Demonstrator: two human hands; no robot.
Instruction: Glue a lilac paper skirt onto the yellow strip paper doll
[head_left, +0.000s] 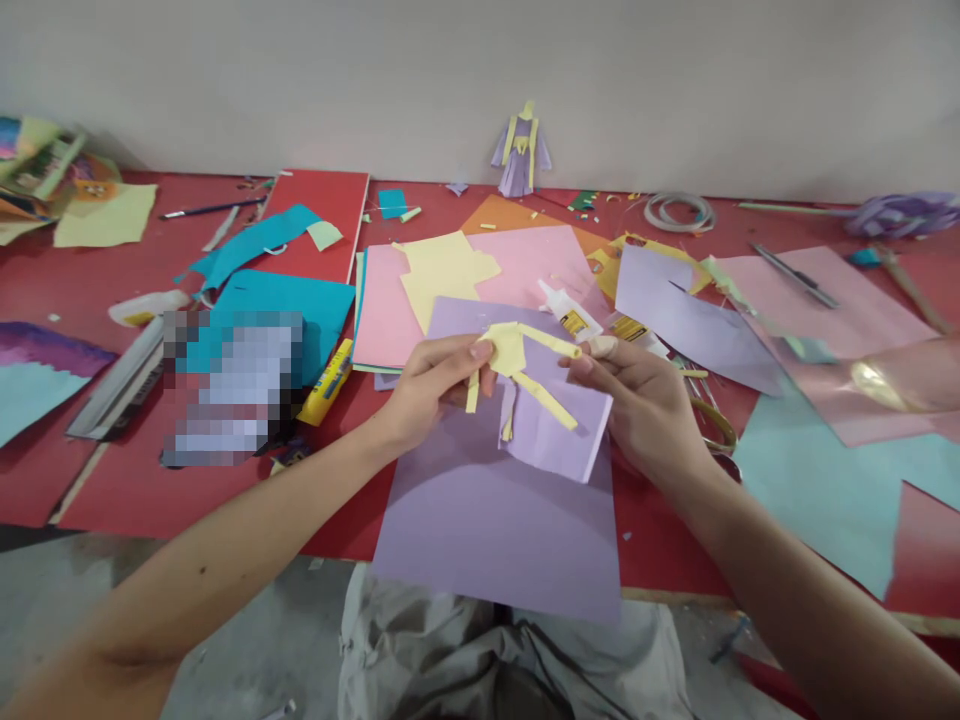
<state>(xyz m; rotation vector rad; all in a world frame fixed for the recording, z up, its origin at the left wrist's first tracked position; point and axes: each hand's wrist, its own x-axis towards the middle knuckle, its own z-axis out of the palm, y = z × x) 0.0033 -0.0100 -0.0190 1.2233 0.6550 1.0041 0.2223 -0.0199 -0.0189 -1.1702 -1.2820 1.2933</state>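
Head view. Yellow paper figure [507,350] held between the two hands, above a large purple sheet [495,540] on the red table [345,515]. Left hand [431,390]: thumb and fingers pinching the left edge of the figure's body, so this hand is nearer the body. Right hand [641,385]: thumb and fingertip closed on the far end of the upper yellow strip [547,340]. That strip's long axis runs from the body rightward, tipping slightly down, bridging the hands. A second strip [547,402] slants down and right, its end free, in front of a smaller purple piece [559,435]; whether any finger grips that piece, cannot tell. Glue bottle [571,312] just beyond the upper strip.
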